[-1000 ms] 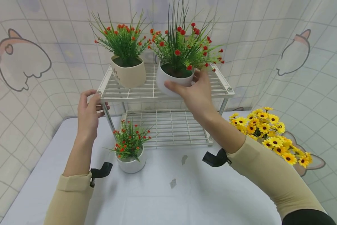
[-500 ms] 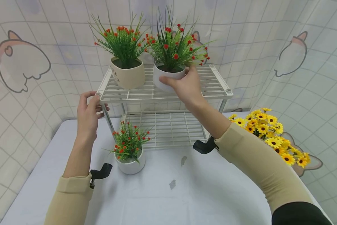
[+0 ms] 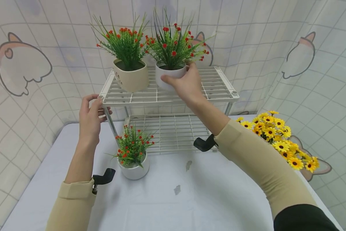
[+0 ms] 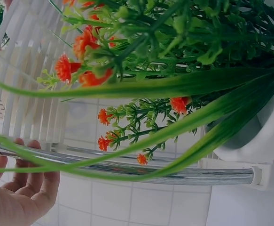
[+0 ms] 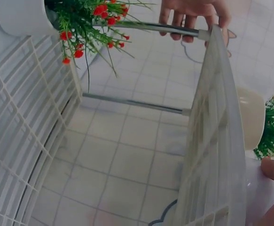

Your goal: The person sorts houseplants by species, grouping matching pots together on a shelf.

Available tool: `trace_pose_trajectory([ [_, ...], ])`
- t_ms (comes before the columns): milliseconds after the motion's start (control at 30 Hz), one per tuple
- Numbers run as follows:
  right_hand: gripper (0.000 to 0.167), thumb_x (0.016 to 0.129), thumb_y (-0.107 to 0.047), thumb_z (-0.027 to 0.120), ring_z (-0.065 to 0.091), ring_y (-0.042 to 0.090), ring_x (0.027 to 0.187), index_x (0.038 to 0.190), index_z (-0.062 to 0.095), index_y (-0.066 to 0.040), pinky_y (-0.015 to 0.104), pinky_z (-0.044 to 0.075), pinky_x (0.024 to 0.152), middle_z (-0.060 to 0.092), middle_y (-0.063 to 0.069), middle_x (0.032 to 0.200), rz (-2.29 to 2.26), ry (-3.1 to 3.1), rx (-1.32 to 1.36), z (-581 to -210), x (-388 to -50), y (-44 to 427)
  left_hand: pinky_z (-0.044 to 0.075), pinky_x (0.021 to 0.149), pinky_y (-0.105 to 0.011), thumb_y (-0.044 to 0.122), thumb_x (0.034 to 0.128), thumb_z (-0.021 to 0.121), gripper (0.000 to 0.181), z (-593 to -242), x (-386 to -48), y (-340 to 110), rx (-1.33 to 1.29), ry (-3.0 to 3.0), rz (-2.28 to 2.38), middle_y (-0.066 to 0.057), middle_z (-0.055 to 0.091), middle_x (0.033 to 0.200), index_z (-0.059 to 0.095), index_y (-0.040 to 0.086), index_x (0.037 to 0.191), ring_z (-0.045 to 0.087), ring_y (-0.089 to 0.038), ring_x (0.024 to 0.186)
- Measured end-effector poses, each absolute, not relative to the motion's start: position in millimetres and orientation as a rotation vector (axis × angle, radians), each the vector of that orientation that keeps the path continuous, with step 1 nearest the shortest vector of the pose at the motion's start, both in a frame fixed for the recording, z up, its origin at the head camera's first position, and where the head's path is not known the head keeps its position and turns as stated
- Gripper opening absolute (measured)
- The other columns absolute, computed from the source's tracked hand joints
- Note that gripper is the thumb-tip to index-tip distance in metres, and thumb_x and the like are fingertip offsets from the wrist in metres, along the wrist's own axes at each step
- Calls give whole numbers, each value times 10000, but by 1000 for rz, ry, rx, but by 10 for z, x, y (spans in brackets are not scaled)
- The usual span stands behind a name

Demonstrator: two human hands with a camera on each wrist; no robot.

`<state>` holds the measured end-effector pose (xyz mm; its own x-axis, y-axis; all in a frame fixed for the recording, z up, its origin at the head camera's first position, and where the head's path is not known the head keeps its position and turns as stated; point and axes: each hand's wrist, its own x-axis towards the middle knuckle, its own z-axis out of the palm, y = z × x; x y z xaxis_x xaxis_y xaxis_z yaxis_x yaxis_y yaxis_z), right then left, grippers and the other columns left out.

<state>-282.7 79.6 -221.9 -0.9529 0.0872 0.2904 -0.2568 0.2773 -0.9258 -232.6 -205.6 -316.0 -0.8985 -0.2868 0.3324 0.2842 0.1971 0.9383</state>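
White cloth (image 3: 150, 211) nearest, marked by two grey patches (image 3: 177, 189). At near left, standing on the cloth by a chrome post (image 3: 110, 122), a round white pot (image 3: 135, 172) of red-flowered greenery (image 3: 131, 146). Beyond and above, left hand (image 3: 90, 120) with fingers and thumb curled about the near-left corner of the white wire top shelf (image 3: 219, 84), probably to steady it against a sideways shove. Farther in, right hand (image 3: 189, 85) pinching a smooth white planter (image 3: 170, 72) of grass and red blooms (image 3: 173, 45), thumb across the near face, fingers round the right side: likely gripped from there because of the cream planter (image 3: 134, 79) close by on the left. Held upright at the top shelf, full contact impossible to confirm. In the way: foliage meeting over the narrow gap between planters, and the right forearm (image 3: 210, 117) across part of the lower wire shelf (image 3: 176, 134). At right, yellow daisies (image 3: 274, 134); farthest, a grid-patterned curtain (image 3: 248, 32).
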Motion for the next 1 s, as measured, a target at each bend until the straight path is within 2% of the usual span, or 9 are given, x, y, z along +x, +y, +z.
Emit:
trace_pose_trajectory([
  [300, 865, 835, -243, 879, 555, 200, 1223, 1490, 345, -58, 310, 507, 954, 502, 98, 1406, 1705, -2318, 167, -2222, -2839, 813, 517, 836, -311, 355, 1092, 442, 333, -3179, -2327, -2061, 10, -2034, -1769, -64, 651, 1058, 486, 203, 1386, 655, -191, 920],
  [600, 939, 822, -312, 889, 534, 209, 1247, 1519, 318, -49, 326, 498, 973, 482, 107, 1433, 1737, -2355, 263, -2241, -2659, 914, 515, 838, -312, 364, 1094, 438, 336, -3183, -2326, -2058, 14, -2040, -1764, -52, 650, 1057, 486, 209, 1389, 656, -189, 919],
  [800, 1023, 818, -371, 882, 385, 199, 1375, 1582, 263, -88, 354, 389, 1090, 373, 88, 1533, 1641, -2391, 247, -2274, -2454, 974, 519, 817, -294, 365, 1092, 446, 330, -3167, -2320, -2058, 9, -2036, -1768, -45, 657, 1046, 490, 206, 1378, 658, -188, 911],
  [900, 963, 815, -311, 891, 342, 185, 1399, 1546, 317, -58, 353, 336, 1126, 366, 87, 1535, 1587, -2287, 380, -2369, -2336, 997, 516, 811, -296, 370, 1093, 448, 330, -3156, -2314, -2055, 3, -2040, -1758, -37, 656, 1025, 490, 205, 1375, 658, -193, 913],
  [1000, 873, 807, -229, 900, 367, 199, 1382, 1478, 388, -7, 343, 324, 1139, 405, 108, 1485, 1501, -2158, 548, -2505, -2215, 1008, 510, 807, -305, 369, 1096, 445, 330, -3146, -2312, -2051, -3, -2046, -1754, -52, 659, 1020, 486, 205, 1380, 658, -194, 917],
])
